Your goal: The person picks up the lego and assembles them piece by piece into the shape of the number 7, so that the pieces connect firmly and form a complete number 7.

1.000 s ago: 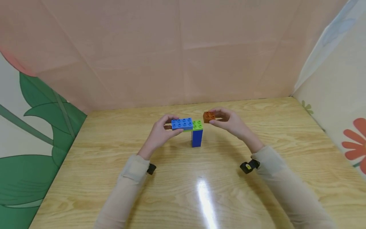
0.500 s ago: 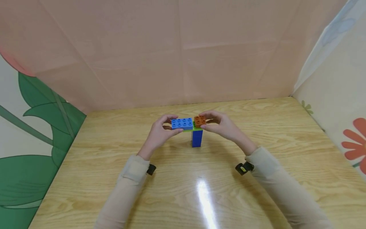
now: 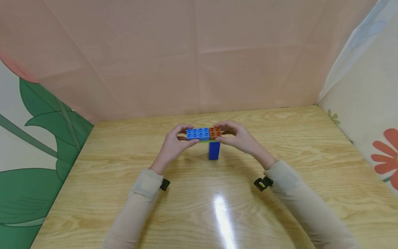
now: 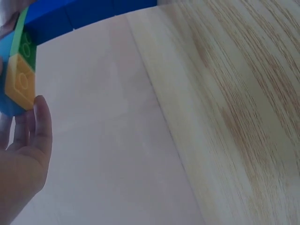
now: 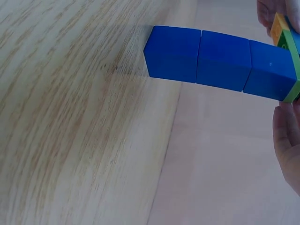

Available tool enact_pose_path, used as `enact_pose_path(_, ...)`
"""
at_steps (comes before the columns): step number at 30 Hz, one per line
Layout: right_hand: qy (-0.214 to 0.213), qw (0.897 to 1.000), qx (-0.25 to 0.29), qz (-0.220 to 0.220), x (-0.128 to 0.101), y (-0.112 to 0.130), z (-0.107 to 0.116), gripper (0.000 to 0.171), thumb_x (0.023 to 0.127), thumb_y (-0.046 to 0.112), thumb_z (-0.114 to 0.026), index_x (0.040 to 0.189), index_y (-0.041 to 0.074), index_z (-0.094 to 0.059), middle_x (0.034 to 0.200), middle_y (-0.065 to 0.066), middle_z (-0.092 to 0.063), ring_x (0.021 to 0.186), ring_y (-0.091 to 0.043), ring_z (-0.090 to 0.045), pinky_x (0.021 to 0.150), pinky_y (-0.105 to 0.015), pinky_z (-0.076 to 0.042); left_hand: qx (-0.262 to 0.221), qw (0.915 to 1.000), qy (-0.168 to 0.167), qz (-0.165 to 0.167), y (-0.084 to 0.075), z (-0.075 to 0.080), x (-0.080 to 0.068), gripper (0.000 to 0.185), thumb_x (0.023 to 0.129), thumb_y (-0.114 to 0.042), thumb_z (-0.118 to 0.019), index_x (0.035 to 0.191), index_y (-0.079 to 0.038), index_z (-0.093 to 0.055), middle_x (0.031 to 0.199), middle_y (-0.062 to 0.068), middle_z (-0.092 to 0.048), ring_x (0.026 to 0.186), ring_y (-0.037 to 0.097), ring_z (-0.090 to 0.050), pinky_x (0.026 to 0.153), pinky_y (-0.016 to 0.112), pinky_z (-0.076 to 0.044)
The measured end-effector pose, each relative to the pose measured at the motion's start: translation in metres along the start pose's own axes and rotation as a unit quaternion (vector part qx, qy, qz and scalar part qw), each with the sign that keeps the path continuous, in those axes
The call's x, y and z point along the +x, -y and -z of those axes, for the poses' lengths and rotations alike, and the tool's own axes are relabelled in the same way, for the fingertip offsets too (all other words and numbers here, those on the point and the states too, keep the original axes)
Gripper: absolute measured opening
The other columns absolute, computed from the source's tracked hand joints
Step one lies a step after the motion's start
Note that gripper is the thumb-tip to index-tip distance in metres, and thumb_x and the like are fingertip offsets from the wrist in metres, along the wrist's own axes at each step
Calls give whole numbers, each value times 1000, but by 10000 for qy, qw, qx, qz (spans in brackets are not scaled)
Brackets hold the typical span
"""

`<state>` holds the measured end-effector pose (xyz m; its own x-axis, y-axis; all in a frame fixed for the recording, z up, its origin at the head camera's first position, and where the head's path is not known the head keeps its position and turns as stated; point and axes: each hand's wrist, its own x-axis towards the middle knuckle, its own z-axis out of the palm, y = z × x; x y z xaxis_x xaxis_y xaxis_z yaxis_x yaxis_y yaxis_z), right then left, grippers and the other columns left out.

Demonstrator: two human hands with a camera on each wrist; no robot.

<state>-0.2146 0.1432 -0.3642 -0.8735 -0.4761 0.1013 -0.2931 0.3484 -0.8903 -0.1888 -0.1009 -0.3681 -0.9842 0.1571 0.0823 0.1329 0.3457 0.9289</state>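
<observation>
Near the middle of the wooden table (image 3: pixel 124 193), the left hand (image 3: pixel 172 147) has its fingers curled round the left end of a light blue brick (image 3: pixel 197 134). That brick sits on a thin green plate (image 3: pixel 203 141), carried by a dark blue column (image 3: pixel 214 150) standing upright on the table. Just right of it, the right hand (image 3: pixel 237 138) pinches an orange brick (image 3: pixel 215 132), which touches the light blue one's right end. No writing is legible on any brick.
</observation>
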Motion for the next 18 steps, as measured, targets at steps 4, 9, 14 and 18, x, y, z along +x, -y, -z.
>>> enact_pose_path(4, 3, 10000, -36, -22, 0, 0, 0, 45, 88, 13, -68, 130, 4, -54, 127, -17, -59, 117, -32, -57, 99, -49, -48, 344, 9989, -42, -307, 1, -2, 0, 47, 84, -20, -75, 126, -9, -57, 128, 10, -56, 116, 26, -52, 102, 43, -47)
enact_pose_path(9, -14, 10000, -15, 10, 1, 0, -1, 45, 88, 11, -68, 130, 3, -54, 127, -18, -59, 117, -33, -57, 100, -49, -48, 1686, 9707, -405, -1662, 1, -7, -5, 41, 90, -25, -67, 126, -8, -58, 132, 10, -55, 124, 28, -48, 108, 48, -40)
enact_pose_path(14, -75, 9998, 2, 165, 1, -1, -1, 46, 88, 8, -67, 131, 0, -52, 126, -21, -59, 116, -36, -58, 99, -53, -47, 3587, 8473, -1053, -3771, -2, -14, -6, 32, 88, -19, -69, 118, -8, -65, 121, 10, -64, 115, 26, -57, 103, 43, -46)
enact_pose_path(18, -124, 9994, -32, 337, 0, -3, -2, 45, 88, 7, -67, 130, 0, -52, 125, -21, -60, 115, -36, -58, 100, -55, -46, 4499, 7702, -1115, -4381, -5, -19, -7, 41, 86, -26, -72, 124, -12, -63, 125, 6, -64, 116, 22, -58, 103, 38, -47)
